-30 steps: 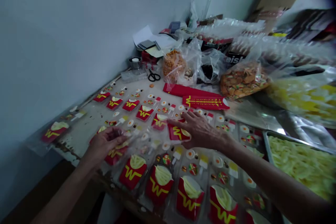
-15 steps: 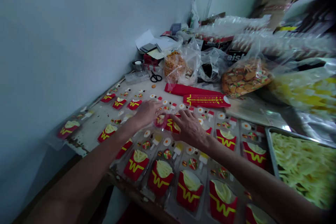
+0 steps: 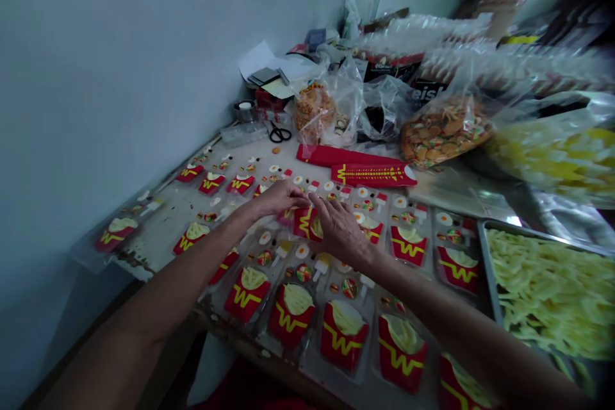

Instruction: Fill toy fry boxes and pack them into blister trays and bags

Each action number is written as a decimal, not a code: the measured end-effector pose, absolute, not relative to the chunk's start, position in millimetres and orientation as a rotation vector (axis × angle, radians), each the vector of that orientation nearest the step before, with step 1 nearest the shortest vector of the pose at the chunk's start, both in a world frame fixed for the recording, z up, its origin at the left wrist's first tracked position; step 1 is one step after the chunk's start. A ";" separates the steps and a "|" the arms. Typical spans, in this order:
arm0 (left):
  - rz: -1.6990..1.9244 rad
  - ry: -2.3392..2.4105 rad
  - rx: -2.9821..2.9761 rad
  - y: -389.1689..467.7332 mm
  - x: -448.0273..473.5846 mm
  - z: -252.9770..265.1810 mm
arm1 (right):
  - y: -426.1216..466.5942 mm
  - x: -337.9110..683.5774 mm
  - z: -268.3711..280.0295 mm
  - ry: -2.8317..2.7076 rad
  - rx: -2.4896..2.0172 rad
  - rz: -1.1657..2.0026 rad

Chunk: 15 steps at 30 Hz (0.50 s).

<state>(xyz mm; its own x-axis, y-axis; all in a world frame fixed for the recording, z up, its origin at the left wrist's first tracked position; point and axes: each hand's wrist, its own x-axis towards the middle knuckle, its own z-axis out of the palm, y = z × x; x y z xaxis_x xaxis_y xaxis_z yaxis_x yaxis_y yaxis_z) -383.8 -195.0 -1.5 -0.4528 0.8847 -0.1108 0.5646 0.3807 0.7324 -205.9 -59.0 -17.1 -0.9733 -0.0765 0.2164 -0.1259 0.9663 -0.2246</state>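
My right hand (image 3: 340,229) curls over a small red toy fries carton (image 3: 302,224) with a yellow zigzag, turned sideways above the middle row of packs. Pale fries show at its right end, under my fingers. My left hand (image 3: 284,197) is at the carton's upper left, fingers bent and drawn together, their tips close to my right fingers. What those left fingertips pinch is hidden. Around both hands lie clear plastic trays holding toy fries cartons (image 3: 247,295), fried eggs (image 3: 302,251), pizzas (image 3: 350,288) and ice pops (image 3: 323,266).
At the right a metal tray (image 3: 490,275) holds loose pale fries (image 3: 552,288). Flat red cartons (image 3: 372,175) lie beyond the packs. Behind them are black scissors (image 3: 279,133), a bag of brown pieces (image 3: 444,131) and a bag of yellow pieces (image 3: 557,160). A wall (image 3: 120,45) borders the left.
The carton under my right hand has shifted slightly left and seems more raised. My hands have drawn closer together, fingertips nearly meeting. The view has tilted slightly.
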 end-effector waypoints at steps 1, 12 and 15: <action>0.850 2.145 1.283 -192.9 -384.3 -1.4 | -61.2 -206.3 -17.2 -2.906 0.121 0.357; 0.606 3.097 1.355 -226.2 -301.9 -14.9 | -69.6 -214.9 -14.3 -2.993 -0.172 0.289; 0.482 3.112 1.290 -222.9 -294.5 -18.9 | -52.2 -187.5 -8.6 -3.070 -0.308 0.196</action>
